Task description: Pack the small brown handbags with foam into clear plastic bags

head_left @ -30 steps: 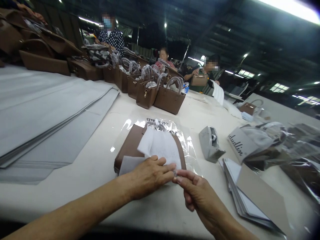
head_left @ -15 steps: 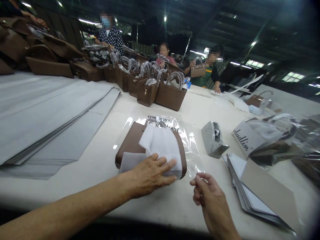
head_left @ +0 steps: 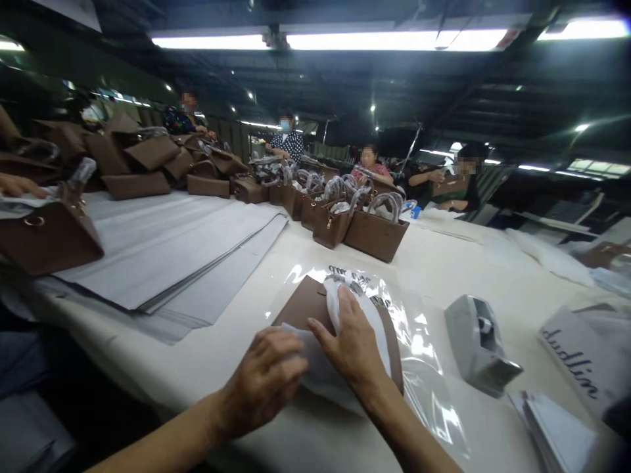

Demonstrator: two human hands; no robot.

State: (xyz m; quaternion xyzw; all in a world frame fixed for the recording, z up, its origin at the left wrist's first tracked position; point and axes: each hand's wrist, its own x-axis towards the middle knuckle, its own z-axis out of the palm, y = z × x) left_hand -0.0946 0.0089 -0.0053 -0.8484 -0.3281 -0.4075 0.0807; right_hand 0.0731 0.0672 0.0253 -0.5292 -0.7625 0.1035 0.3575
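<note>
A brown handbag lies flat on a clear plastic bag printed with dark lettering. White foam sheet covers much of the handbag's front and goes up around its handles. My right hand rests on this sheet, fingers stretched out and pointing toward the handles. At the handbag's lower left, my left hand has its fingers curled at the edge of the sheet's loose flap; motion smears them a little, and the thumb is hidden.
A grey tape dispenser stands right of the handbag, near a stack of cards and a bag printed "dudlin". Layered pale sheets lie left. Upright handbags stand behind. Another person's hand touches a handbag at far left.
My right hand has let go of the plastic bag's edge and moved onto the foam. My left hand has come off the foam's middle to its left flap. The view has swung left and upward.
</note>
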